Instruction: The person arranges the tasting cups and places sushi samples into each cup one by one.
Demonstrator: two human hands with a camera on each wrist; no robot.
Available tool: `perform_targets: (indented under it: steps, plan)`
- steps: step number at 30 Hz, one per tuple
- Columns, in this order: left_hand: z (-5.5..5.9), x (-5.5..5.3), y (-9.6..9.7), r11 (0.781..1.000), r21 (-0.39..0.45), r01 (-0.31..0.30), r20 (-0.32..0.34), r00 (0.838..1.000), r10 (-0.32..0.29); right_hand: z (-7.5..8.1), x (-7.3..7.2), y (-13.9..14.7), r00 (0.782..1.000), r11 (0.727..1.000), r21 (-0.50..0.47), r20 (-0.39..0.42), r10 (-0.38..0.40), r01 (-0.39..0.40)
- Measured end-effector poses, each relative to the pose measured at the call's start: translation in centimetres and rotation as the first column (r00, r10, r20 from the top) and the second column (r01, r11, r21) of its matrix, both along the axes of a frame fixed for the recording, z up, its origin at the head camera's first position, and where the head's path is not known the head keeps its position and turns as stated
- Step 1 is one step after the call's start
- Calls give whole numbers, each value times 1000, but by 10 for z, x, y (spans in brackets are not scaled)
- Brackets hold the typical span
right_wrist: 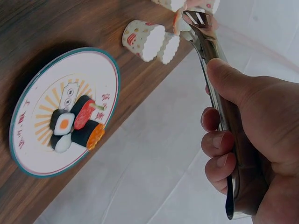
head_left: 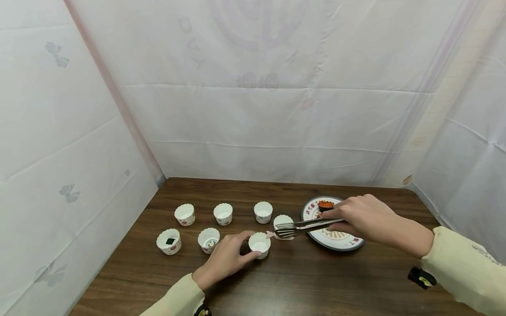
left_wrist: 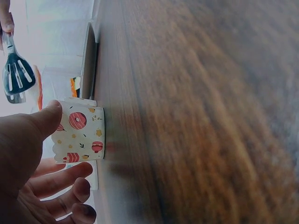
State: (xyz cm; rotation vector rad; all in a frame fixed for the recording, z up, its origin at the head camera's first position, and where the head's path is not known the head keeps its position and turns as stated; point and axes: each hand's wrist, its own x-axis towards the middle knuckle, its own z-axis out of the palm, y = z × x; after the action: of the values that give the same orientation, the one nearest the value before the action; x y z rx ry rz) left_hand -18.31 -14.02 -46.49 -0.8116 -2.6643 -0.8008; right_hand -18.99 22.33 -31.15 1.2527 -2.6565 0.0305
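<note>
My left hand (head_left: 229, 256) holds a white paper baking cup (head_left: 259, 245) by its sides, thumb and index finger at opposite walls. Pink doughnut prints cover this cup in the left wrist view. My right hand (head_left: 361, 219) grips metal serving tongs (right_wrist: 212, 51) with slotted ends. Between the tong ends is a shrimp sushi piece (left_wrist: 37, 87), pink and white with a tail, just right of the held cup. Part of that piece is hidden by the tongs. Another paper cup (head_left: 283, 218) stands behind the tongs' ends.
A round plate (right_wrist: 42, 161) at the right bears several sushi pieces, one an orange-topped roll (head_left: 326, 205). More paper cups stand at the left and back. The front left cup (head_left: 169, 248) holds a dark piece; the cup beside it (head_left: 206, 250) holds a small roll.
</note>
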Motion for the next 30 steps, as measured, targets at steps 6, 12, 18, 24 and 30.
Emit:
perform_targets:
  steps: [6, 12, 18, 24, 30]
  plan:
    - [-1, -1, 0, 1000, -13, -7, -8, 1000, 7, -2, -5, -17, 999, 998, 48, 17, 33, -33]
    - [-2, 0, 0, 1000, -6, -6, 5, 1000, 6, -4, -9, -31, 997, 996, 50, 5, 71, -71]
    - [-3, 0, 0, 1000, 11, -8, 8, 1000, 8, -4, -11, -43, 997, 994, 80, -18, 80, -78]
    - [-3, 0, 0, 1000, 9, -8, 13, 1000, 8, -5, -14, -50, 996, 990, 113, -30, 86, -82]
    - [-4, -1, 0, 1000, 2, -18, 10, 1000, 18, -5, -15, -55, 995, 987, 136, -49, 91, -84]
